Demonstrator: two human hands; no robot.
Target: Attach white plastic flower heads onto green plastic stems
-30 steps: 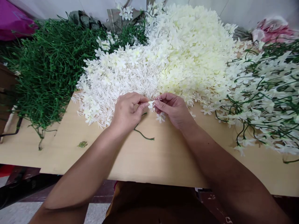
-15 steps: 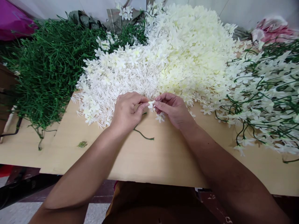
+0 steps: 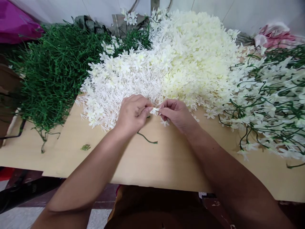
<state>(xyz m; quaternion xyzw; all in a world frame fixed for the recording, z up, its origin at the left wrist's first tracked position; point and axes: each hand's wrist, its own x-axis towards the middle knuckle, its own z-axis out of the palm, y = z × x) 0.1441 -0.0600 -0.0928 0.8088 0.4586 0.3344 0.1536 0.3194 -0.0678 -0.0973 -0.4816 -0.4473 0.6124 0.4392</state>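
My left hand (image 3: 135, 112) and my right hand (image 3: 177, 115) meet in front of the flower heap, fingertips pinched on a small white artificial flower (image 3: 154, 110). Its petals show between the two hands, and thin white strands stick up at the right fingers. Another white flower (image 3: 165, 122) shows just below my right fingers; whether it is held or lying there I cannot tell. Under my left hand a thin green stem (image 3: 148, 140) runs out over the table. Just behind the hands rises a heap of white flower pieces (image 3: 133, 79) with thin white stalks.
Green plastic stems (image 3: 57, 70) are piled at the left. Pale yellow flowers (image 3: 197, 57) form a tall heap behind. White flowers on green stems (image 3: 269, 105) spread over the right side of the table (image 3: 166, 168). A green scrap (image 3: 85, 147) lies near the left forearm.
The pinched flower has turned slightly, its petals pointing more toward my right fingers. My hands stay nearly in place. The whole view has shifted a little.
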